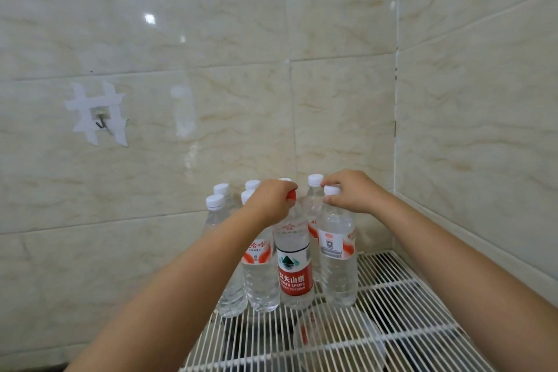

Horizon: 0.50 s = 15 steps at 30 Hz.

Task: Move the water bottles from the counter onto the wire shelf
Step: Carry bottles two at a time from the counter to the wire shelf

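Bottles (259, 251) stood upright, clustered on the wire shelf (401, 290) directly below both hands, the left hand (271, 201) pinching the red-capped bottle (293, 263) and the right hand (350, 190) pinching a white-capped bottle (337, 257) beside it.

One red-capped bottle (292, 263), seven white-capped bottles (337, 263), two hands (350, 190).

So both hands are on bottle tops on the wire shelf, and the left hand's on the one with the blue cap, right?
Not quite: the cap under the left hand is red, not blue, as the head view shows. The right hand pinches a white cap, and both bottles stand on the wire shelf.
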Available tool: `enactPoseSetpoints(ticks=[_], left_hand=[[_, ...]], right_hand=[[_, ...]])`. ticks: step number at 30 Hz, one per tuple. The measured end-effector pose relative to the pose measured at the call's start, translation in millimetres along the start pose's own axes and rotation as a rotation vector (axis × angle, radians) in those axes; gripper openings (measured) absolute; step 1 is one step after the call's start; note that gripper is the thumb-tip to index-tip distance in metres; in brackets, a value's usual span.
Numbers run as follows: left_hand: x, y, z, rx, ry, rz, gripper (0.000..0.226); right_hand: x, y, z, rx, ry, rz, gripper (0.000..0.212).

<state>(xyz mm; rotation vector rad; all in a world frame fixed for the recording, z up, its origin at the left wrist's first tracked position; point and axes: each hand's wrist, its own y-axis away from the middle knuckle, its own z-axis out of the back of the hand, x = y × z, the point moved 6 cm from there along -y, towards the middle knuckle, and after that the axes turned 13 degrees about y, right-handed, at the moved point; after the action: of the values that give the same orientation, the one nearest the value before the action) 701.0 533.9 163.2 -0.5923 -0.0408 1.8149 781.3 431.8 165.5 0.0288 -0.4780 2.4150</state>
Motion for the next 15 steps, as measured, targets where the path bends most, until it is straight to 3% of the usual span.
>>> enactPoseSetpoints(ticks=[11,15], left_hand=[[2.0,3.1,-3.7,-0.079,0.021,-0.002,0.03],[-0.1,7.4,-4.2,-0.048,0.001,-0.012,0.027]], right_hand=[[2.2,-0.4,-5.5,-0.104,0.019,-0.063,0.03],[6.4,0.3,-4.0,-0.02,-0.04,0.012,0.03]])
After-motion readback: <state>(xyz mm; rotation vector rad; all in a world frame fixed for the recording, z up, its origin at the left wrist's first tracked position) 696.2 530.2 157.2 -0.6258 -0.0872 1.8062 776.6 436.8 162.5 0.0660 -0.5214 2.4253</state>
